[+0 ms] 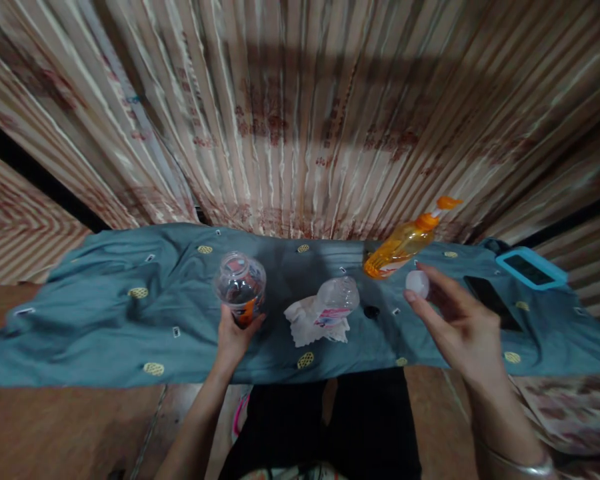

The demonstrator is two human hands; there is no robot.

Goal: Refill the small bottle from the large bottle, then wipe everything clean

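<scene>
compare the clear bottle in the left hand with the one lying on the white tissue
The held bottle is gripped upright in the left hand; the lying bottle rests on its side on the white tissue, untouched. The held bottle's label is orange; the lying bottle's is pink and white. The held bottle looks uncapped, and the right hand holds a white cap; the lying bottle's mouth is unclear. Both are clear plastic.

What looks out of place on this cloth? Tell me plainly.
A clear plastic bottle lies on its side on a crumpled white tissue. The left hand holds an orange-labelled bottle; the right hand pinches a white cap.
</scene>
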